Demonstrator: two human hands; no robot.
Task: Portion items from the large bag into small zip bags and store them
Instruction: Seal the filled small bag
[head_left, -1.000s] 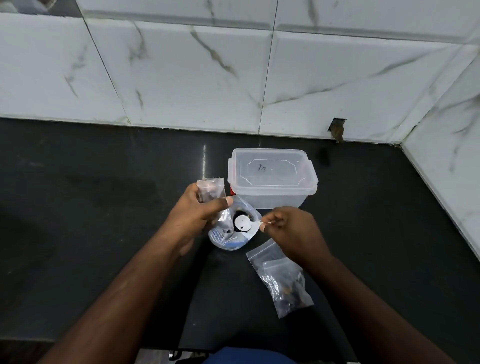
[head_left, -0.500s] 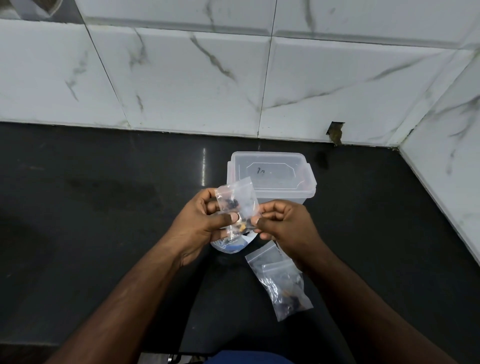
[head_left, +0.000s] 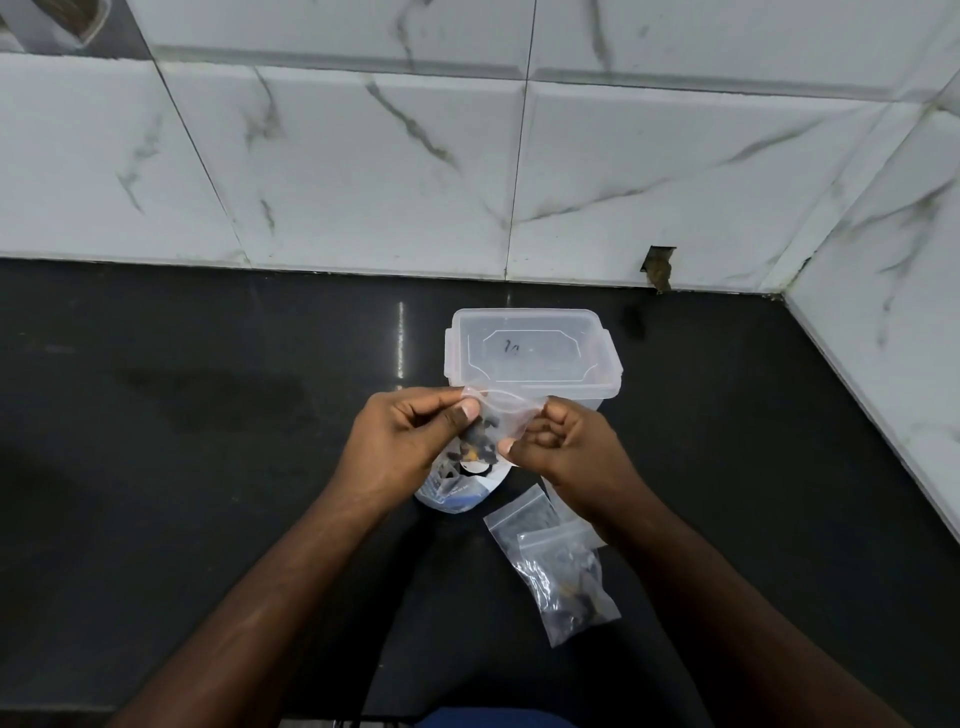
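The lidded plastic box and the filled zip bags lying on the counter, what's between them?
In the head view, between the box and the filled zip bags are the right hand and the small zip bag it pinches with the left hand.

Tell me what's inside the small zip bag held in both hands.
The small zip bag, pinched between the left hand and right hand, holds small dark pieces with a yellowish bit. The left thumb covers some, so no count.

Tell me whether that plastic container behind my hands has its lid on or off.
On. The clear lid sits flat across the container, covering its whole top edge. Whether its side clips are latched cannot be told.
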